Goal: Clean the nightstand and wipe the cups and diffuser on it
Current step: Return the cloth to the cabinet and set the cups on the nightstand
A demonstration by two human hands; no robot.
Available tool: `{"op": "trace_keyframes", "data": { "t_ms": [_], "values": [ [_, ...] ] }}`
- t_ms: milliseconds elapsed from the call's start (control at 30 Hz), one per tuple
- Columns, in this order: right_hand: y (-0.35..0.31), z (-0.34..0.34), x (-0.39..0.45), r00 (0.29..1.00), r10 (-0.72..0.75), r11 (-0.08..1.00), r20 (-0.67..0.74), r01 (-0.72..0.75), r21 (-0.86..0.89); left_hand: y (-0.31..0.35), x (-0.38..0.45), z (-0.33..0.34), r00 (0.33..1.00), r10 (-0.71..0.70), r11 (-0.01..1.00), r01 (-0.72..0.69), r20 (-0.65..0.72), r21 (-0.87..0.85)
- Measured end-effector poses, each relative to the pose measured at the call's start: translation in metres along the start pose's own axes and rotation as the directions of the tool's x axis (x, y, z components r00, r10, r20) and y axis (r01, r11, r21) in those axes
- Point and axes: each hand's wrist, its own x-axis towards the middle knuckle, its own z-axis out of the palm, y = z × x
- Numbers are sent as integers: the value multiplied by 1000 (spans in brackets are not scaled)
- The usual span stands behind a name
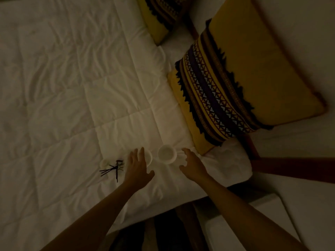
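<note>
Two small white cups sit on the white quilted duvet [72,87] of the bed, near its edge, in dim light. The left cup [149,157] is largely covered by the left hand [138,165], whose fingers are straight and slightly spread, their tips reaching over the cup's rim; only a curved white sliver of the cup shows to the right of the fingers, and whether they touch it cannot be told. The right cup [167,154] stands upright between the two hands, round, plain, with an open mouth facing up and a pale inside. The right hand [192,164] hovers just right of it, fingers loosely curved and apart, gripping nothing; its fingertips are close to the cup's side without clear contact.

Left of the left hand's fingers lies the reed diffuser [112,166]: a small pale bottle tipped on the duvet, with thin dark sticks fanned out from it toward the wrist.

Beyond the right hand's fingertips leans a yellow patterned cushion [244,84] with dark fringed bands; a second cushion [163,13] lies farther off. Below the right forearm a white nightstand top [253,223] shows.
</note>
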Motion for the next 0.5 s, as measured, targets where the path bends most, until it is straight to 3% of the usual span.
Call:
{"op": "trace_keyframes", "data": {
  "t_ms": [200, 333, 500],
  "values": [
    [13, 37, 45, 994, -99, 989, 54, 92, 114, -6, 27, 34, 997, -76, 992, 78, -24, 101],
    [13, 58, 59, 997, -59, 967, 52, 44, 253, -10, 37, 46, 993, -119, 984, 120, -12, 134],
    [11, 63, 61, 996, -94, 985, -5, 94, 143, -13, 45, 49, 991, -130, 984, 131, -20, 117]
  ]
}}
